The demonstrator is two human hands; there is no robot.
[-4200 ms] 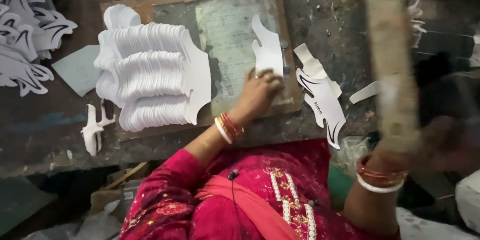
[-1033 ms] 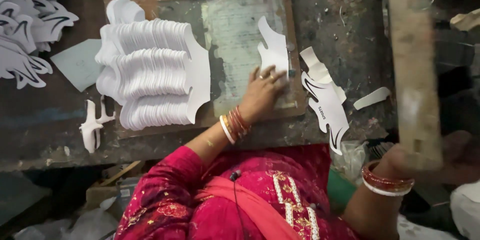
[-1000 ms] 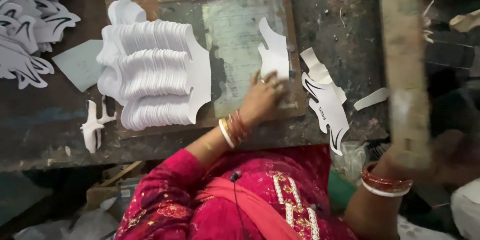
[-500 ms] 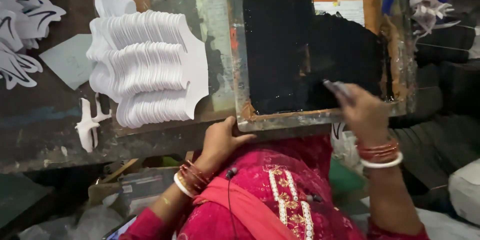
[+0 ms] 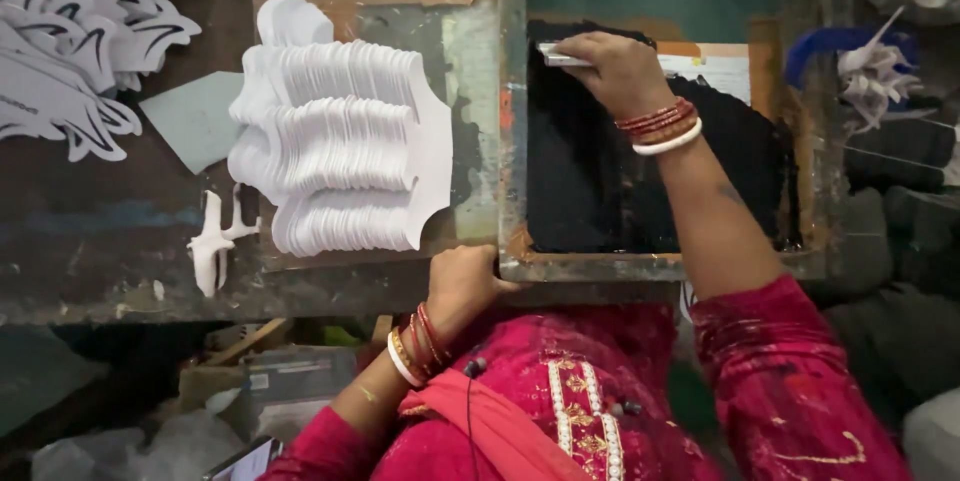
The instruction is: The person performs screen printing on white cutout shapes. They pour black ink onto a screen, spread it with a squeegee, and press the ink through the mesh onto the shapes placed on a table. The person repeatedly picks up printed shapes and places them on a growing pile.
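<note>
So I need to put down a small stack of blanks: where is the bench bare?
Bare bench lies between the printed cutouts, the grey card and the small white scrap. It is crowded rightward: the fanned white stack fills its board, and the screen frame, under both hands, covers the rest.

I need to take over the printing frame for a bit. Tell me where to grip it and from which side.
Probably grip the printing frame by its bare wooden near rail, coming from the near edge of the table. The left hand already clamps the near-left corner there. The middle is black inked mesh, where the right hand holds the squeegee, so keep fingers off it.
</note>
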